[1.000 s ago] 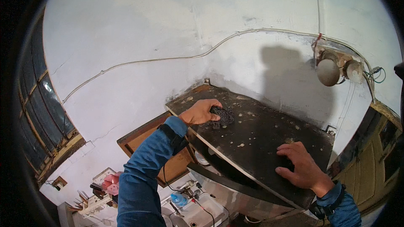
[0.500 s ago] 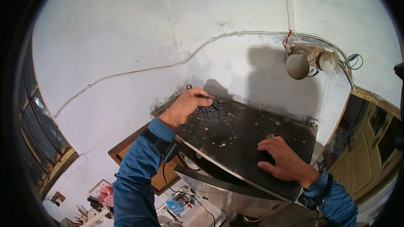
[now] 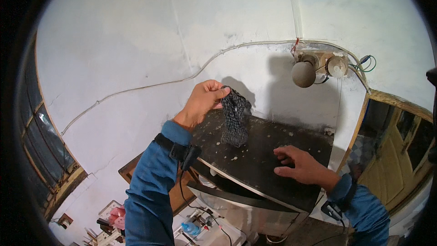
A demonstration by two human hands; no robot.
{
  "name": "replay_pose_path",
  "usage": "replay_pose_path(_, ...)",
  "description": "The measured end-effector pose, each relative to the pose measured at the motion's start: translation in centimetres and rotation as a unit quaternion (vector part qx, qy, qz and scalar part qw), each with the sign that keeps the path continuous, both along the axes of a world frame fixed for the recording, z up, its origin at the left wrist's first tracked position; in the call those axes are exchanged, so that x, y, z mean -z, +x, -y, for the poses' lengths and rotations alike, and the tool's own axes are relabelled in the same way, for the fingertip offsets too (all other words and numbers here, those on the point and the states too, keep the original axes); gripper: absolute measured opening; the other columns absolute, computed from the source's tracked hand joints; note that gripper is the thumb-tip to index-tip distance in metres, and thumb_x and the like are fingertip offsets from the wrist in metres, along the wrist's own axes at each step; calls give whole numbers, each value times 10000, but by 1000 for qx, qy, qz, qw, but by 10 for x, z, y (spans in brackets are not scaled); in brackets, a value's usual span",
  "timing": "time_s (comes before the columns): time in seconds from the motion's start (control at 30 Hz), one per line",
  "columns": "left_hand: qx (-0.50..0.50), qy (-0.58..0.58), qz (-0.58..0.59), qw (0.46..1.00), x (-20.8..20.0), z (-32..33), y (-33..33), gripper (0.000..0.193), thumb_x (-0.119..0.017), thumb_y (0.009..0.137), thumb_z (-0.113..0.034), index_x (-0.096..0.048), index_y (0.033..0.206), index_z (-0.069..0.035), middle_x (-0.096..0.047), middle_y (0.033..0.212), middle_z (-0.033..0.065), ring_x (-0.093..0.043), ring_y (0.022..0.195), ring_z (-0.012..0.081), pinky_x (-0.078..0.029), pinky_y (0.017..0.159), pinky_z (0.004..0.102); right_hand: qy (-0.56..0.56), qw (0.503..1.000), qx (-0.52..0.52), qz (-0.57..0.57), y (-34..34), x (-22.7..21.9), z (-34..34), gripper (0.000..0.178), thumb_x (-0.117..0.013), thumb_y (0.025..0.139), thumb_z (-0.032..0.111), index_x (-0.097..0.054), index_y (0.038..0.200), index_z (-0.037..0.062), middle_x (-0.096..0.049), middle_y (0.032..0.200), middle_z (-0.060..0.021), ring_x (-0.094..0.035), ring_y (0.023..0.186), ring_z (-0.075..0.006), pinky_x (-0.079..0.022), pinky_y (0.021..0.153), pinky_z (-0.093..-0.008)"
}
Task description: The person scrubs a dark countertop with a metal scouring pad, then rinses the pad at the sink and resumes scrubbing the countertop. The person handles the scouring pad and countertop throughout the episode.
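My left hand (image 3: pixel 204 102) is raised above a dark, speckled cabinet top (image 3: pixel 264 159) and pinches a dark mesh cloth (image 3: pixel 235 117) that hangs down from my fingers, its lower end just over the surface. My right hand (image 3: pixel 301 166) lies flat on the right part of the same top, fingers spread, holding nothing. Both forearms wear blue sleeves with dark wrist straps. The cabinet stands against a white plastered wall (image 3: pixel 136 41).
A round lamp (image 3: pixel 303 74) and sockets with loose wires hang on the wall above the cabinet. A yellow wooden door (image 3: pixel 400 146) is at right, a window frame (image 3: pixel 41 155) at left. A brown wooden table (image 3: pixel 175 196) and cluttered items, including a blue bottle (image 3: pixel 190 228), lie below.
My left hand has lifted the mesh cloth off the back left of the cabinet top into the air. My right hand has stayed flat on the top. The view has tilted upward.
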State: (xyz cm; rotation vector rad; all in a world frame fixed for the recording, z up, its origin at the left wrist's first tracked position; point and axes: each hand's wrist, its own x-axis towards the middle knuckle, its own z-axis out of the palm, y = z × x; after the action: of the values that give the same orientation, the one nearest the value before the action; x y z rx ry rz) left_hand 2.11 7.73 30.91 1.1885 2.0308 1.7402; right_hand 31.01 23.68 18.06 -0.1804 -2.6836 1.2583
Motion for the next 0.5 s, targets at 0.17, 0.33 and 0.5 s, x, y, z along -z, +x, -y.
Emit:
replay_pose_path(0.17, 74, 30, 33, 996, -1, 9, 13, 128, -689, 1017, -189, -635, 1021, -73, -645, 851, -29, -572, 688, 41, -468, 563, 217, -57, 997, 8, 60, -3, -46, -2, 734, -706, 984, 391, -408, 1518, -15, -477, 1501, -258, -600, 1271, -320, -562, 968, -401)
replay_pose_path(0.33, 182, 83, 101, 975, 0, 11, 26, 127, -623, 1054, -176, -614, 1061, -49, -663, 879, 14, -606, 715, 62, -526, 589, 233, -64, 995, -68, 16, -49, -75, -1, 678, -715, 983, 350, -452, 1480, -29, -636, 1307, -228, -657, 1139, -274, -569, 887, -350)
replay_pose_path(0.5, 196, 105, 143, 964, 10, 5, 29, 165, -599, 1066, -204, -592, 1111, -45, -684, 993, 37, -662, 812, 93, -610, 732, 255, -35, 996, -31, -81, -103, -59, 7, 560, -770, 919, 289, -583, 1285, -92, -685, 1125, -202, -665, 981, -247, -532, 821, -346)
